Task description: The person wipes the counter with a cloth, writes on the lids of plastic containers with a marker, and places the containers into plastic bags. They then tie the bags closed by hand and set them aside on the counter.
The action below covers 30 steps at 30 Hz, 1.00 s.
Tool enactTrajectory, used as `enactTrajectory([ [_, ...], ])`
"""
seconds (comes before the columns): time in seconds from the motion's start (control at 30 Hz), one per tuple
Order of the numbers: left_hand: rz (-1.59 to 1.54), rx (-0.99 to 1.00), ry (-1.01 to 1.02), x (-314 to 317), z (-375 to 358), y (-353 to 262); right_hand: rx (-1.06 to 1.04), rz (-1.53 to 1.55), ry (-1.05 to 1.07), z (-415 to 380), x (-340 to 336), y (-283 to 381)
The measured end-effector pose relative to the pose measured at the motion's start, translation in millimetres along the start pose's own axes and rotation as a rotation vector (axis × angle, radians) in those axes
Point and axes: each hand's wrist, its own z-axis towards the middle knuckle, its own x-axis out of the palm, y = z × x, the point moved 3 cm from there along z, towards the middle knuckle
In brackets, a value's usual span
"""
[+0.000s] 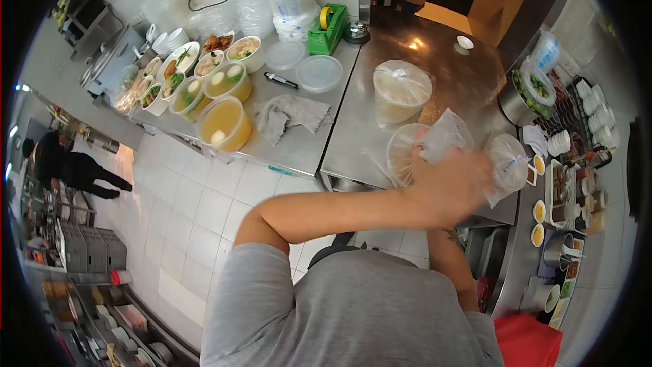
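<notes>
My left hand (451, 187) is smeared by motion over the near edge of the right steel counter; its fingers cannot be made out. Up from below comes my right forearm (449, 255), its hand mostly hidden behind the left one. Just beyond the hands is a crumpled clear plastic bag (445, 134), touching or very near them; a hold on it is unclear. Partly under it lies a round clear container or lid (405, 153). A bagged, tied round container (401, 92) stands farther back. Another clear bag (508, 163) sits right of the hands.
On the left counter (305, 137) are soup tubs (224, 124), food bowls (244, 53), lids (319, 73), a cloth (292, 117), a marker (280, 81) and a green tape dispenser (327, 30). A metal pot (516, 105) stands right. Another person (71, 166) is far left.
</notes>
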Motion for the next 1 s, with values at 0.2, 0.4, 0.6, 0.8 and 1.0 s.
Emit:
enactTrajectory([
  [0.2,0.608,0.061,0.675,61,-33,105,-0.312,0.374,0.041,11,16,-27],
  [0.4,-1.008,-1.393,0.494,45,-46,132,-0.341,0.294,0.178,21,-40,-11],
  [0.6,-1.686,-1.469,0.213,42,-45,69,0.699,1.067,0.805,7,-40,-54],
  [0.8,-1.609,-1.486,0.146,72,-67,42,0.569,0.951,1.02,32,-42,-39],
  [1.0,-1.349,-1.421,0.318,38,-95,79,-0.095,0.237,0.397,18,-25,-33],
])
